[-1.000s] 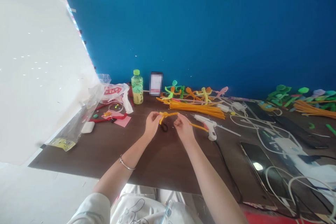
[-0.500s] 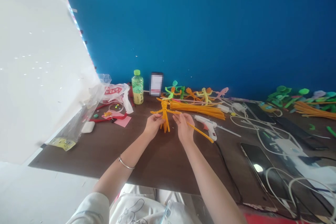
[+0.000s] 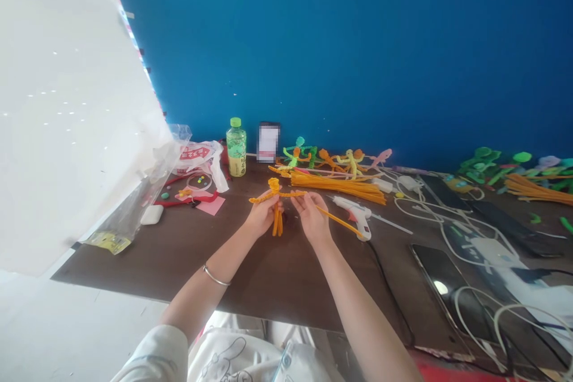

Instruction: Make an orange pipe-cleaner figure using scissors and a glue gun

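Observation:
Between my hands is an orange pipe-cleaner figure with a round head, two arms and several stems hanging down. My left hand is closed around its body, below the head. The fingers of my right hand pinch an orange pipe cleaner where it meets the figure's right-hand arm; its long free end slants down to the right. That end reaches the handle of a white glue gun lying on the table. Behind my hands lies a bundle of orange pipe cleaners.
Small coloured pipe-cleaner figures stand along the wall. A green-capped bottle and a propped phone are at the back. Plastic bags and a white case lie left; a dark phone and tangled cables lie right.
The figure has tilted and sits lower, its head now nearer my left hand. My left fingers have moved up round its body. My right hand keeps its pinch nearly in place.

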### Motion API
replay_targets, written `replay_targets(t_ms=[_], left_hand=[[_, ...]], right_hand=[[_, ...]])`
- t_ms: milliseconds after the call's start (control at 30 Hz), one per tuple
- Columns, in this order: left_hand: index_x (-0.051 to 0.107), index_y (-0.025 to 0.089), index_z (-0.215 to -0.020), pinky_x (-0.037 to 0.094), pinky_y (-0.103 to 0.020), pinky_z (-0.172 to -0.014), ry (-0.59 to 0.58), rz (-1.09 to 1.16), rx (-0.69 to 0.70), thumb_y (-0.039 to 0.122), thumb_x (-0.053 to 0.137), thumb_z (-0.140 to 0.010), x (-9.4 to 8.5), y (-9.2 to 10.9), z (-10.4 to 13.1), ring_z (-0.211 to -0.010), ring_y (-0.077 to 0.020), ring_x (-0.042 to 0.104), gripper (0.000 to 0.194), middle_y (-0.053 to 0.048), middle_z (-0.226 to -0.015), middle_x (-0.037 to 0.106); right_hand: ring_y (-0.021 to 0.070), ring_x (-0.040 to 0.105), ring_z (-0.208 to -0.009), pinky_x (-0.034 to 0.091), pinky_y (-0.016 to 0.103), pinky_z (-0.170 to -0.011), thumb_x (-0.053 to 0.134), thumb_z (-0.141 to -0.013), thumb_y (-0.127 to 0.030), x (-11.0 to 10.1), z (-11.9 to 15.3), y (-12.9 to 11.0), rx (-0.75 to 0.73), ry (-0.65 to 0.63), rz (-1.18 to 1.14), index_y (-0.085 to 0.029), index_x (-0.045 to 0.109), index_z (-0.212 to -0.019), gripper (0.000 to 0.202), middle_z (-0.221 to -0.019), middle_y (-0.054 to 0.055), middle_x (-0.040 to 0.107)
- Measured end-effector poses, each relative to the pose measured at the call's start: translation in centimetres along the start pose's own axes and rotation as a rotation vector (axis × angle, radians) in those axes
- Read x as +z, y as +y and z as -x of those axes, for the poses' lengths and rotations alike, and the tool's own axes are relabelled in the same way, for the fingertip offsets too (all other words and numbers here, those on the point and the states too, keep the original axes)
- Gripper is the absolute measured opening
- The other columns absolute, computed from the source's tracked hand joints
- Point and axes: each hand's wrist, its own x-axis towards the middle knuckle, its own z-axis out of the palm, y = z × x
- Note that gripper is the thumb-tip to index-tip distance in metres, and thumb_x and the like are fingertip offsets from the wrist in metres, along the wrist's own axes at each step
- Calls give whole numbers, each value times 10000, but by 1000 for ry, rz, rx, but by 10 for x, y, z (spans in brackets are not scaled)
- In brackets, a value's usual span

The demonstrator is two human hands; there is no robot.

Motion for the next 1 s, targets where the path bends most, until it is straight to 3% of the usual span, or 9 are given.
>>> replay_targets(t_ms=[267,400,533,733,900,1000], left_hand=[[642,117,-854,223,-159,-381,-157,-240,-35,242,716,-623,-2,7,1,-430,-12,285,273,58,-532,350],[646,107,-799,205,-179,-384,-218,-360,-75,260,729,-599,-4,15,3,-422,-13,279,265,37,-539,420],[654,134,-875,228,-173,-388,-103,-357,-44,302,733,-584,-2,10,3,-416,1,302,346,-8,-654,563],[644,109,-728,272,-174,-372,187,-419,101,374,727,-570,-4,-1,-3,-390,-8,364,319,-39,-655,623],[646,119,-778,420,-192,-468,260,-431,135,357,732,-563,-8,1,-6,-467,-54,513,332,-55,-729,659],[640,117,-750,490,-235,-581,233,-443,153,317,754,-535,-7,2,-4,-596,-111,604,315,-70,-790,666]], right_hand=[[176,646,-890,418,352,-981,747,-603,-272,-5,-6,-3,65,78,-94,-201,591,-651,178,-781,-7,694],[179,652,-874,431,331,-975,748,-596,-248,-5,-8,-4,91,99,-73,-192,614,-636,151,-749,1,695],[167,659,-837,463,319,-943,739,-605,-261,-2,-7,2,116,143,-50,-192,604,-607,151,-724,-3,690],[167,667,-752,529,366,-834,723,-633,-299,5,2,4,63,142,113,-181,587,-675,185,-707,5,682],[197,671,-667,575,360,-670,715,-630,-351,9,9,-2,-96,129,441,-180,576,-758,255,-685,15,666],[210,671,-649,577,345,-621,694,-641,-391,9,10,-2,-110,131,537,-186,581,-737,253,-659,28,665]])
